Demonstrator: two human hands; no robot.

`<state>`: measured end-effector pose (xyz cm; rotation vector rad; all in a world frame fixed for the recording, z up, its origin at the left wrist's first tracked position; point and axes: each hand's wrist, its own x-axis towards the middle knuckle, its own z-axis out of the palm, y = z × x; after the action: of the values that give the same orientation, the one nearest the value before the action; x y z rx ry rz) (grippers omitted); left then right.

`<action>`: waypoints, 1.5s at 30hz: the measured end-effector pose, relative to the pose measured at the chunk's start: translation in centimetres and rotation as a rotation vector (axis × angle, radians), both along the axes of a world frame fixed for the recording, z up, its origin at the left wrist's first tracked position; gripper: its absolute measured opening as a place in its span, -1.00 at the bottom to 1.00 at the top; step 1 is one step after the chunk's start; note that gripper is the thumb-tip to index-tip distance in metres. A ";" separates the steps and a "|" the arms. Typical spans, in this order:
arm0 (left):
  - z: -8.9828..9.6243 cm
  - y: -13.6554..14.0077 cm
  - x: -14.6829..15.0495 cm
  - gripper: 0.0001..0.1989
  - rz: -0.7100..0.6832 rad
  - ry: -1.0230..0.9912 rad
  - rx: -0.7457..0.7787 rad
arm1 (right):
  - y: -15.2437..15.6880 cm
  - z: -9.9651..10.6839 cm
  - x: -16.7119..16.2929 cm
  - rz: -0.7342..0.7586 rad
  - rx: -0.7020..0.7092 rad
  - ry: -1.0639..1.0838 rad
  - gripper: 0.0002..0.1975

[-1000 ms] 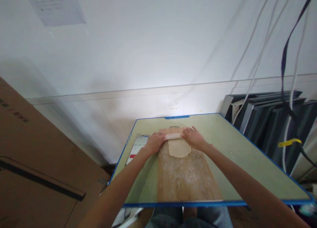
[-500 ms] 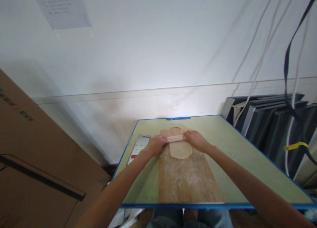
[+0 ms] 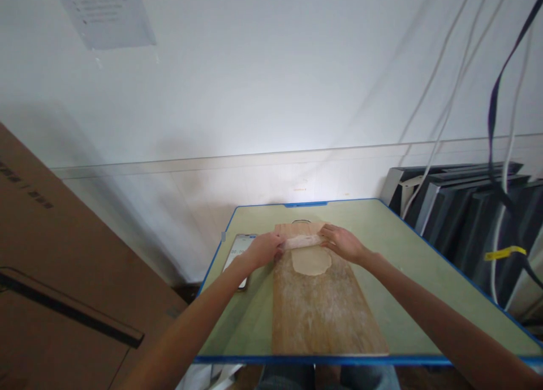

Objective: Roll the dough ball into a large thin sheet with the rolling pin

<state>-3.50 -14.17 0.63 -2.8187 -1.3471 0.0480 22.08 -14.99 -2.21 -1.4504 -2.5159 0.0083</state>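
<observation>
Both hands press down on a pale rolling pin [image 3: 302, 241] that lies across the far end of a floured wooden board [image 3: 322, 308]. The left hand [image 3: 263, 248] rests palm-down over the pin's left end, fingers laid flat on it rather than wrapped; the right hand [image 3: 344, 243] covers the right end the same way. Whether the fingers curl under the pin cannot be told.

A flat round of dough [image 3: 311, 260] lies on the board just on the near side of the pin, touching or almost touching it. The board runs from the table's near edge toward its far edge, along the middle of the green, blue-rimmed table [image 3: 407, 265]. A phone [image 3: 236, 254] lies near the table's left edge, partly under the left forearm.
</observation>
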 end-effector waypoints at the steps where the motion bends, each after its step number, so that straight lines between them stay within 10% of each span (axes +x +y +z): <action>1: 0.1 -0.4 0.0 -0.86 0.004 -0.003 0.013 | -0.1 0.1 0.0 0.005 0.004 0.006 -0.82; 11: 0.1 -4.2 1.1 -0.81 0.030 -0.047 0.061 | -2.8 0.0 0.7 0.111 0.011 0.045 -0.71; 17: -2.0 -4.5 2.6 -0.61 0.151 -0.101 0.131 | -3.6 -1.5 -0.9 -0.074 0.132 -0.030 -0.58; 45: -2.8 8.0 5.0 -0.46 0.225 -0.099 -0.035 | 8.6 -1.6 -2.0 -0.227 -0.148 -0.002 -0.46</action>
<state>1.49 -6.18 -2.21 -2.7162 -1.6950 -0.0673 20.13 -6.37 -3.84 -1.7864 -2.3809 0.1568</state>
